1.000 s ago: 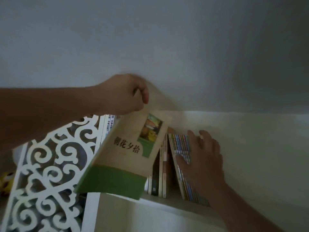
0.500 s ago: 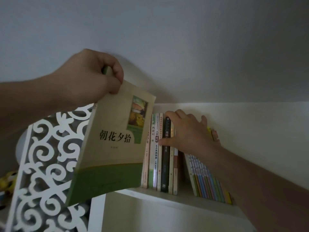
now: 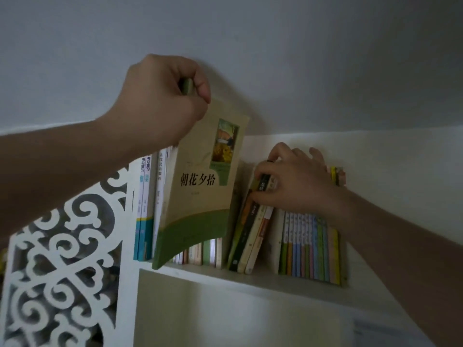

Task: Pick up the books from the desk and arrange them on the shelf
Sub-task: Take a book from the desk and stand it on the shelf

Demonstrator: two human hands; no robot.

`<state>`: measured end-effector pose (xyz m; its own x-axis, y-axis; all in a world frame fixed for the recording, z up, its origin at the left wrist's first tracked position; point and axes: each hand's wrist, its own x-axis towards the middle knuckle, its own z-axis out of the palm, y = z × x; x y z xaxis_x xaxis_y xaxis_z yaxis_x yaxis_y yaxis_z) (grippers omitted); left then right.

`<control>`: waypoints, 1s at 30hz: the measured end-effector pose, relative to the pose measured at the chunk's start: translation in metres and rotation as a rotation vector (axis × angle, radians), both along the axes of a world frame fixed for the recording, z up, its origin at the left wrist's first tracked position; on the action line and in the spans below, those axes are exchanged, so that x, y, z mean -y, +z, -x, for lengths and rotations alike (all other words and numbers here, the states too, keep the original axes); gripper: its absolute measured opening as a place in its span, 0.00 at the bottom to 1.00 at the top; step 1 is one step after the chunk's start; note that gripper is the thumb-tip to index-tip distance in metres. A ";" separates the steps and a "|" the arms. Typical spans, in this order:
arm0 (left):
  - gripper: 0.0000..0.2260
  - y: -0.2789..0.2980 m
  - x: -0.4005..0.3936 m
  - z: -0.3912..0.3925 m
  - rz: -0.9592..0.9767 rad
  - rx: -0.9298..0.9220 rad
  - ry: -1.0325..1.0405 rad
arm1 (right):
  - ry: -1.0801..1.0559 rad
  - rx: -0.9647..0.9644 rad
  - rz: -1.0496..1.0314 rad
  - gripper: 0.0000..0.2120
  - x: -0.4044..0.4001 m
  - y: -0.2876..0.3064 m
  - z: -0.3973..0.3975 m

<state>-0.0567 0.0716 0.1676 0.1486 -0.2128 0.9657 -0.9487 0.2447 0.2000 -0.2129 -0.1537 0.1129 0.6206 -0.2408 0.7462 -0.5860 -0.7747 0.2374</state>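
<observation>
My left hand grips the top corner of a cream and green paperback and holds it upright over the white shelf. Its lower edge hangs just above the shelf board, in front of a row of standing books. My right hand presses on a few books that lean to the right, with the thumb and fingers around their tops. A gap lies between these leaning books and the paperback. A set of thin pastel-spined books stands further right.
Blue and white books stand at the shelf's left end. A white carved scrollwork panel forms the left side of the unit. A grey wall rises behind. Below the board is a pale compartment.
The paperback has moved right and up, closer to the shelf gap. My right hand has tilted the middle books to the right, which widens the gap beside them.
</observation>
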 end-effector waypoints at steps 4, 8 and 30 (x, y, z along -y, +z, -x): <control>0.12 0.004 0.004 0.017 0.043 -0.010 -0.110 | -0.008 0.013 -0.066 0.31 0.001 -0.002 0.011; 0.14 0.003 0.012 0.031 0.043 0.125 -0.077 | -0.017 0.024 -0.125 0.38 0.000 0.000 0.008; 0.05 -0.042 0.100 -0.004 0.029 0.262 0.090 | -0.078 0.209 -0.099 0.12 -0.021 -0.007 -0.031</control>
